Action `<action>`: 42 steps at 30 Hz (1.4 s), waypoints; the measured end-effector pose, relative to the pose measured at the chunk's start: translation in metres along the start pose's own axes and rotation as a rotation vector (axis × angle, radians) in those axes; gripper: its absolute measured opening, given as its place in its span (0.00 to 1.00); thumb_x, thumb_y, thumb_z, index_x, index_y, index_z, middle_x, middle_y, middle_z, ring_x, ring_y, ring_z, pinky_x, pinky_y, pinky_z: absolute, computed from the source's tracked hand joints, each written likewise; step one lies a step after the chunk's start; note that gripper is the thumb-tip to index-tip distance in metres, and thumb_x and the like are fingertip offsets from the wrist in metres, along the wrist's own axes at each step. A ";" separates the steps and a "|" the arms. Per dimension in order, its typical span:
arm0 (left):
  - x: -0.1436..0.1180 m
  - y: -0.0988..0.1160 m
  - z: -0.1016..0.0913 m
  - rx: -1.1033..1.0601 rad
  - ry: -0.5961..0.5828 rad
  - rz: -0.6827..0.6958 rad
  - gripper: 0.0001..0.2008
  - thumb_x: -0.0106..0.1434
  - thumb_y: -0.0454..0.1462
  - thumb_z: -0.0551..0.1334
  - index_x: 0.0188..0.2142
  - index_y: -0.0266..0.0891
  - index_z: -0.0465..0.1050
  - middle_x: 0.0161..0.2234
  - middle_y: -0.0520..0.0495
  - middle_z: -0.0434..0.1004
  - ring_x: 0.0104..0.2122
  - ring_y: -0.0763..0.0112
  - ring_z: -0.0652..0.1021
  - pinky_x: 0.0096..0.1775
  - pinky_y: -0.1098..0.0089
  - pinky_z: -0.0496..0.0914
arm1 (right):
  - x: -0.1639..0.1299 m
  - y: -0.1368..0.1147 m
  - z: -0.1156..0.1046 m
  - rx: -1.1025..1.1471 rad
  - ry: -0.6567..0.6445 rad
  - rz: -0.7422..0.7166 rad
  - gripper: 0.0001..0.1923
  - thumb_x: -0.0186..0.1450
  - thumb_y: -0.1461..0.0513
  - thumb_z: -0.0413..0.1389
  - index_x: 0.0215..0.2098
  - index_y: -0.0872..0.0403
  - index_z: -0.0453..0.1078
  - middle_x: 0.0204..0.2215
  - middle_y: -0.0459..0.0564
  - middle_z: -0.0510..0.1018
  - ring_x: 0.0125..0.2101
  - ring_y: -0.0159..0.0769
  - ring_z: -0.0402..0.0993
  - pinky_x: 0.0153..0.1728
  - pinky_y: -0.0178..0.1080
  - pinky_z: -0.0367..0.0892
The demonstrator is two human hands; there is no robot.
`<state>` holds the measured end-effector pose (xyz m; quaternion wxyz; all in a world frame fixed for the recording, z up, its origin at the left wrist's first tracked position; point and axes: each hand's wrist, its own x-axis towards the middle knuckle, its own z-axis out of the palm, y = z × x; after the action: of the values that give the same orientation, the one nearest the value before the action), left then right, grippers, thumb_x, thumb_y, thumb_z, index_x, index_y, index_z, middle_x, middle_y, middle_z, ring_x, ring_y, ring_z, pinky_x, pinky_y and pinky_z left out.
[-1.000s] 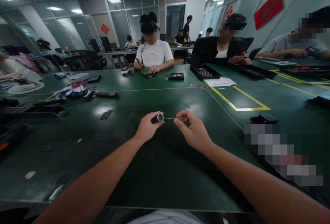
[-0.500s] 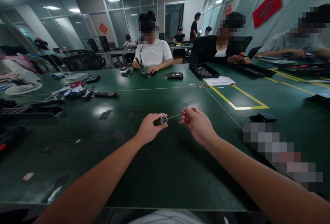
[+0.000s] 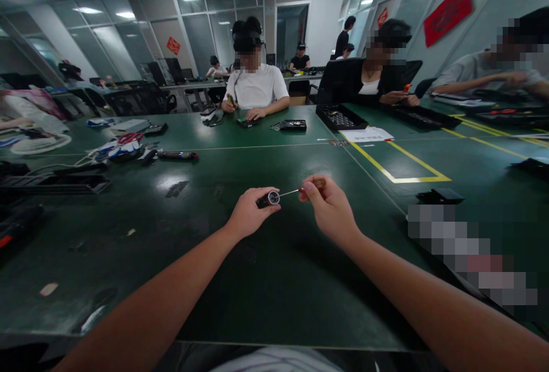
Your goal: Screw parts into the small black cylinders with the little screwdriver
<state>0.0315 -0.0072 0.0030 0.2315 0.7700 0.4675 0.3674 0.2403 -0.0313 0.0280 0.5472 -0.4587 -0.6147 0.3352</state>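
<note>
My left hand [image 3: 252,213] is closed around a short black cylinder [image 3: 273,198] with a silvery ring at its open end, which faces right and toward me. My right hand [image 3: 328,203] grips a screwdriver [image 3: 316,184] by its reddish-brown, see-through handle. The thin metal shaft points left and its tip reaches the cylinder's open end; how deep it sits, I cannot tell. Both hands are above the green table [image 3: 240,298].
At left lie a black pen-shaped tool [image 3: 176,155], red-handled scissors [image 3: 131,138] and tangled cables. A black device [image 3: 293,125] and a black tray [image 3: 341,116] lie farther back. A co-worker in a white shirt [image 3: 256,89] sits opposite. A small black part [image 3: 440,196] is at right.
My right hand has turned around the screwdriver, so more of its handle shows now. The left hand keeps its hold on the cylinder, nearly in place.
</note>
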 end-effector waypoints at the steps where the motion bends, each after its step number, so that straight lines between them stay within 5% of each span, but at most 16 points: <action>1: 0.000 0.000 0.000 0.000 0.005 -0.005 0.19 0.59 0.36 0.70 0.51 0.47 0.77 0.48 0.47 0.80 0.49 0.58 0.77 0.53 0.56 0.68 | -0.001 -0.001 0.000 -0.024 -0.003 -0.019 0.11 0.70 0.53 0.54 0.40 0.52 0.68 0.31 0.48 0.77 0.32 0.37 0.76 0.38 0.44 0.72; 16: 0.001 -0.002 0.000 -0.010 0.041 -0.042 0.19 0.59 0.35 0.71 0.50 0.46 0.77 0.48 0.46 0.81 0.49 0.57 0.78 0.54 0.56 0.68 | -0.007 -0.003 -0.005 -0.229 -0.140 -0.236 0.07 0.72 0.57 0.51 0.45 0.50 0.67 0.37 0.50 0.79 0.39 0.40 0.78 0.41 0.43 0.70; 26: 0.000 -0.001 0.000 0.060 0.002 -0.015 0.18 0.60 0.38 0.70 0.50 0.48 0.78 0.44 0.47 0.81 0.45 0.57 0.77 0.49 0.56 0.69 | -0.008 -0.014 -0.005 -0.410 -0.066 -0.208 0.14 0.73 0.53 0.48 0.40 0.51 0.72 0.23 0.45 0.75 0.22 0.34 0.69 0.26 0.37 0.61; 30: 0.000 -0.003 0.000 0.043 0.026 -0.028 0.18 0.60 0.38 0.70 0.51 0.48 0.77 0.46 0.47 0.81 0.46 0.56 0.77 0.50 0.56 0.69 | -0.008 -0.014 -0.005 -0.435 -0.017 -0.246 0.12 0.73 0.56 0.49 0.44 0.52 0.71 0.29 0.48 0.78 0.26 0.36 0.72 0.30 0.38 0.64; 35: 0.001 -0.007 0.002 0.005 0.057 -0.035 0.19 0.59 0.36 0.71 0.50 0.46 0.78 0.48 0.46 0.81 0.49 0.57 0.78 0.54 0.55 0.68 | -0.009 -0.015 -0.006 -0.382 -0.135 -0.321 0.13 0.73 0.58 0.46 0.41 0.50 0.72 0.36 0.50 0.80 0.37 0.39 0.76 0.39 0.41 0.67; 38: 0.002 -0.008 0.003 -0.004 0.053 -0.023 0.18 0.59 0.36 0.71 0.50 0.46 0.78 0.48 0.46 0.81 0.49 0.57 0.78 0.55 0.55 0.68 | -0.011 -0.016 -0.005 -0.382 -0.168 -0.287 0.17 0.75 0.55 0.44 0.39 0.50 0.73 0.31 0.47 0.79 0.30 0.37 0.75 0.33 0.39 0.66; 42: 0.001 -0.008 0.002 0.005 0.041 -0.014 0.18 0.59 0.36 0.71 0.49 0.46 0.78 0.48 0.46 0.81 0.49 0.57 0.78 0.54 0.54 0.68 | -0.011 -0.014 -0.005 -0.412 -0.113 -0.232 0.13 0.74 0.56 0.46 0.48 0.51 0.69 0.29 0.47 0.77 0.26 0.36 0.72 0.31 0.39 0.64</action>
<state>0.0288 -0.0025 -0.0032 0.2225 0.7595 0.4784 0.3804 0.2420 -0.0465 0.0377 0.4416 -0.4676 -0.7482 0.1627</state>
